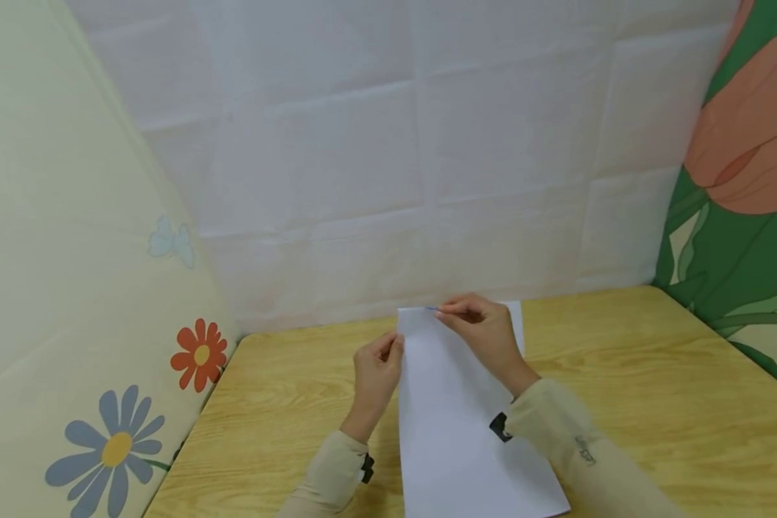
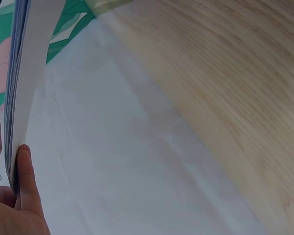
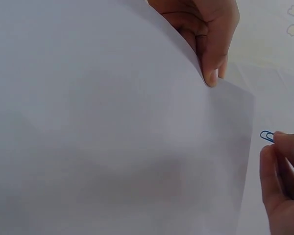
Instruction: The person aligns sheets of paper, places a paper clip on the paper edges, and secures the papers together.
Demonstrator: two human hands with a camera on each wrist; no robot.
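White paper (image 1: 450, 417), a bunch of thin sheets, is held up over the yellow wood desk (image 1: 621, 360). Its low end runs out of the head view, so I cannot tell if that part touches the wood. The left hand (image 1: 374, 368) pinches the side of the bunch near the top corner, with the sheets squeezed between thumb and fingers. The right hand (image 1: 487, 332) grips a small blue paper clip (image 3: 267, 135) between its thumb and fingertips. The clip's round end sticks out just beside the top edge of the paper, with a thin gap in the right wrist view, so it is not on the sheets yet.

The step looks like getting the clip over that top edge. To do it well, the left hand should squeeze firmly so the sheets line up and do not slip. The clip's two loops need to spread a little, so one goes in front and one behind. A slow, straight push should work best; a slanted one could bend the front sheet or miss the back ones. The bunch looks thick for such a little clip, so care helps.

I see nothing made for keeping things in; the clip and paper are just in the hands.
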